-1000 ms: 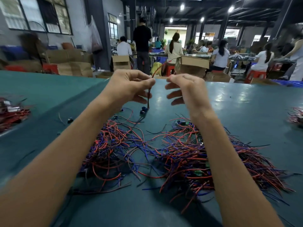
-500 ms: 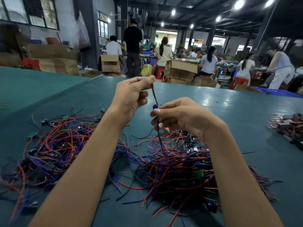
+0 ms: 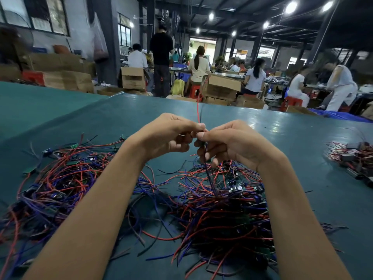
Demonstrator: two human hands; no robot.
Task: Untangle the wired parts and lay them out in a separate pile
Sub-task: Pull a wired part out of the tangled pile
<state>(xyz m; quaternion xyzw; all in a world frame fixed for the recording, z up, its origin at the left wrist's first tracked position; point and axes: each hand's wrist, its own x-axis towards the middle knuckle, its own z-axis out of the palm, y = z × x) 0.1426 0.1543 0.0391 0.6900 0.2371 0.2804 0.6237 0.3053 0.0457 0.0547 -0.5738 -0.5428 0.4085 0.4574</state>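
- The wired part I am handling hangs just above the big tangle. Its dark lead drops into the tangle's top, and its red lead stands up above the tangle, past the fingertips.
- My left hand is above the tangle's far left side. Thumb and forefinger are pinched narrow on the part, and the other fingers are curled under.
- My right hand is above the tangle's far side, its fingertips meeting the left ones. Thumb and forefinger pinch the same part, and the lower fingers curl loosely about the dark lead.
- My right forearm lies across the tangle's right side and hides the wires there. My left forearm crosses just left of it.
- Left of the tangle lies a looser spread of red and blue wires with small green boards. Stray strands run between the two.
- The green table lies under the tangle.
- Well to the tangle's right sits a smaller heap of red wires and dark blocks.
- Beyond the tangle, past the table's far edge, are cardboard boxes and people at benches, blurred.
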